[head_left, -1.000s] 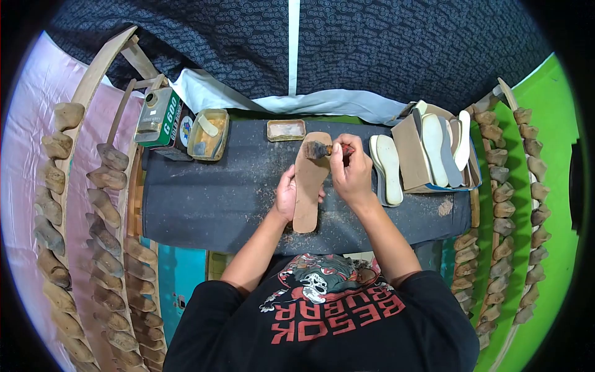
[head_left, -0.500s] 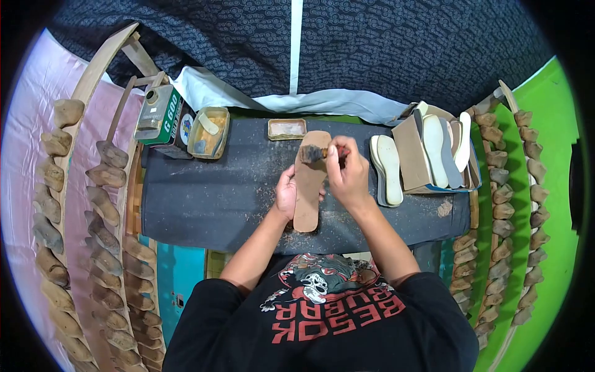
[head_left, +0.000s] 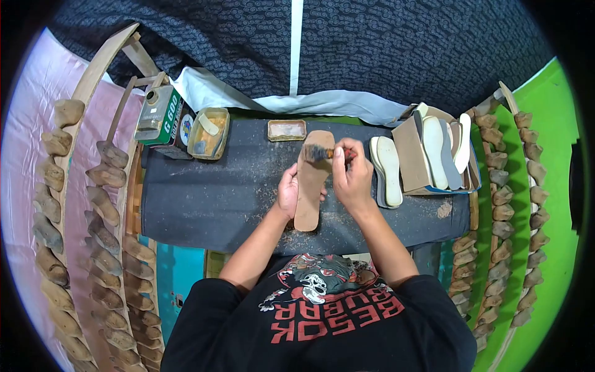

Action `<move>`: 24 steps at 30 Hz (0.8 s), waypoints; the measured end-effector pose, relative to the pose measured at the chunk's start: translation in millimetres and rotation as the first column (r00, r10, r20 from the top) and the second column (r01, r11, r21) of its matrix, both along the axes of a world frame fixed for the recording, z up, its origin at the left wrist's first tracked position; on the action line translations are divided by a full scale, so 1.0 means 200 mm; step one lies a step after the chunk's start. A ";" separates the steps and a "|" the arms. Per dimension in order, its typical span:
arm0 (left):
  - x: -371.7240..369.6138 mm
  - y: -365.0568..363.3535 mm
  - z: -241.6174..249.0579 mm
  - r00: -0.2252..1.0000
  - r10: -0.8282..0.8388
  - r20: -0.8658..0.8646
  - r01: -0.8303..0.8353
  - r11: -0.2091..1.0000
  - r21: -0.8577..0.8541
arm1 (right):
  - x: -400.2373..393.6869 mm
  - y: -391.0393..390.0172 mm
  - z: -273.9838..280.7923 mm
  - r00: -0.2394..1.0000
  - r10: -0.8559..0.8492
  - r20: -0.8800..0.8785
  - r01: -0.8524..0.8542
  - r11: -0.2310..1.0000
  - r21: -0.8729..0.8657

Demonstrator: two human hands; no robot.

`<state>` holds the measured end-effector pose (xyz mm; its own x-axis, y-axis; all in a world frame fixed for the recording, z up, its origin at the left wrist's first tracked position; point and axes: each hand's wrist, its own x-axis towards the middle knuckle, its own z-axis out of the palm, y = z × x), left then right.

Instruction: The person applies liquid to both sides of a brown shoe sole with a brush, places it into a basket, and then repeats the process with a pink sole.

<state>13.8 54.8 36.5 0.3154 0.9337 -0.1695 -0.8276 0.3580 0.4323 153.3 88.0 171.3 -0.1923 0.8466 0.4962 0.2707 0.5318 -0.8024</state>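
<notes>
Brown insole [head_left: 312, 180] in left-hand fingers [head_left: 287, 186]; brush [head_left: 327, 152] in right-hand fingers [head_left: 344, 160].

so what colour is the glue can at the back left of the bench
Green and white rectangular metal glue can, with white "G 600" lettering; it shows in the head view.

At the centre of the frame a tan insole [head_left: 312, 180] lies lengthwise on a dark cloth-covered table [head_left: 211, 192] dusted with brown crumbs. The left hand [head_left: 287, 191] grips the insole's left edge near its middle. The right hand [head_left: 351, 177] is closed around a brush [head_left: 325, 152], whose dark bristles rest on the upper part of the insole. Toward the upper left of the table stand a green can [head_left: 160, 116] and, just beside it, an open tin [head_left: 208, 133]; a smaller flat tin [head_left: 287, 129] sits above the insole's tip. Right of the hands lie pale insoles [head_left: 387, 168], with a cardboard box [head_left: 416, 155] holding more. Racks of wooden shoe lasts [head_left: 102, 204] line both sides.
</notes>
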 end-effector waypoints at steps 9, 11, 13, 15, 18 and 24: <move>-0.02 0.03 0.06 0.994 0.112 -0.007 -0.112 0.991 -0.073 | 0.06 -0.08 -0.03 0.997 0.073 0.034 -0.067 0.987 -0.148; -0.03 0.03 0.07 0.988 0.139 -0.072 -0.144 0.986 -0.080 | 0.08 -0.08 -0.06 0.996 0.006 0.092 -0.006 1.000 0.006; -0.03 0.03 0.04 0.993 0.101 -0.058 -0.104 0.993 -0.052 | 0.10 -0.02 -0.06 0.998 -0.042 0.042 0.041 0.999 0.021; -0.02 0.03 0.00 0.997 0.060 -0.045 -0.061 0.998 -0.020 | 0.11 0.05 -0.05 0.995 -0.089 0.052 0.087 0.995 0.047; 0.04 0.03 -0.01 0.997 -0.021 -0.078 0.028 0.996 0.083 | 0.08 0.08 -0.04 0.996 -0.091 0.002 0.091 0.993 0.077; 0.06 0.05 0.09 0.977 0.179 -0.117 -0.189 0.979 -0.079 | 0.06 -0.06 -0.14 0.998 0.032 0.047 -0.027 0.995 -0.099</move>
<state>26.6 64.5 55.3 0.1148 0.9535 -0.2788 -0.8327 0.2454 0.4964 165.0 75.6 142.5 -0.2396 0.8846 0.4000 0.2964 0.4590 -0.8375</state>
